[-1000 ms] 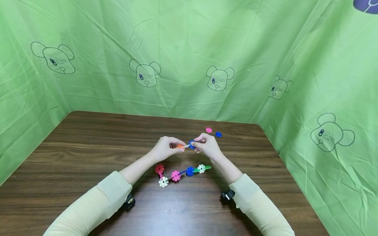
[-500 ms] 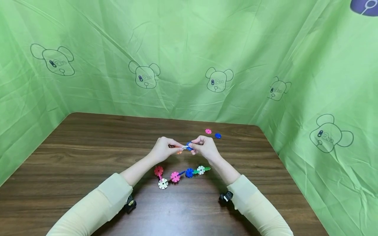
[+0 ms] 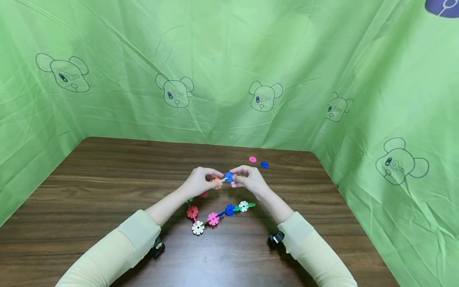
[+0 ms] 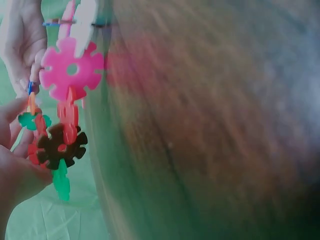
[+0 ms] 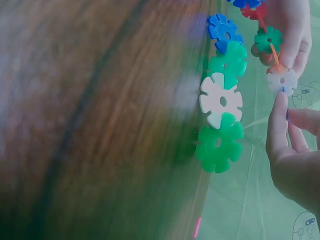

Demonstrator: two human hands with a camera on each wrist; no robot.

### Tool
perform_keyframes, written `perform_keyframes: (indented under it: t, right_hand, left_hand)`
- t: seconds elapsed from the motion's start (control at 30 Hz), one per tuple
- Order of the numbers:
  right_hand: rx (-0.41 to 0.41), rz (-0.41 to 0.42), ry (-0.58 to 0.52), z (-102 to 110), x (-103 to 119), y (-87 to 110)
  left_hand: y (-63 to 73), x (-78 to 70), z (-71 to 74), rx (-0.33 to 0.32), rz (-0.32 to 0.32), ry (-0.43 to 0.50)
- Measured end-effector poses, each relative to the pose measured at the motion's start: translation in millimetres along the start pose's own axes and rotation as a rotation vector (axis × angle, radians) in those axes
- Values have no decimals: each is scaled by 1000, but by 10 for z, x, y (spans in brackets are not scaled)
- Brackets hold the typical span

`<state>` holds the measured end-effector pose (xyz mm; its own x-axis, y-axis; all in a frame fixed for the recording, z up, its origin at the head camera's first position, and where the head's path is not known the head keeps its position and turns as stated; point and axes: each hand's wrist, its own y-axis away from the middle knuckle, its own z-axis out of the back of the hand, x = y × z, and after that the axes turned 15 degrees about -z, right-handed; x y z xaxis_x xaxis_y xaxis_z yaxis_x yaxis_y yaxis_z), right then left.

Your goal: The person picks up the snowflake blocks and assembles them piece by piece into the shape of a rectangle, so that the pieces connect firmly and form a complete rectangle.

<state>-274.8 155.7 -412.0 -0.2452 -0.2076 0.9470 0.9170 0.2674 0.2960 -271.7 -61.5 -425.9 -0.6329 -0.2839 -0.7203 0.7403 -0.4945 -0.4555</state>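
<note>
Above the table, my left hand [image 3: 199, 181] holds the end of a chain of notched plastic snowflake discs, its fingertips at an orange disc [image 3: 216, 183]. A white disc [image 5: 281, 80] follows the orange one, seen nearly edge-on in the head view. My right hand [image 3: 251, 179] pinches a blue disc [image 3: 228, 177] by its right side; the blue disc meets the white one. Green [image 5: 268, 40] and red discs hang under the left hand. The chain runs on along the table through a red disc [image 3: 192, 211], a white disc [image 3: 198, 228], a pink disc [image 3: 213, 219] and more.
A loose pink disc [image 3: 252, 159] and a loose blue disc [image 3: 264, 164] lie behind the right hand, near the back of the brown wooden table [image 3: 107, 175]. Green cloth [image 3: 218, 59] stands around the table's back and sides.
My left fingers have shifted from the white disc to the orange one. More of the blue disc shows beside my right fingers. Red and green discs now show below the left hand.
</note>
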Motion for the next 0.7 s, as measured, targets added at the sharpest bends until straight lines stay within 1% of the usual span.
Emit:
perform_keyframes:
  t: [0.13,0.3,0.5,0.6,0.7]
  right_hand:
    - [17,5,-5,0,-15,-17]
    - [58,24,-21,-29,-27,-18]
    - [87,45,-9,-56,-43,-24]
    - [78,52,54,-33,-49,-38]
    - [30,91,198,32,-39,-41]
  left_hand:
    - [-28,23,18,31,19,8]
    - [-81,44,19,42,47,40]
    - [-111,94,-12,54,42,8]
    - [-110,103,-20,53,44,-1]
    - [-102,102,-20,54,56,-7]
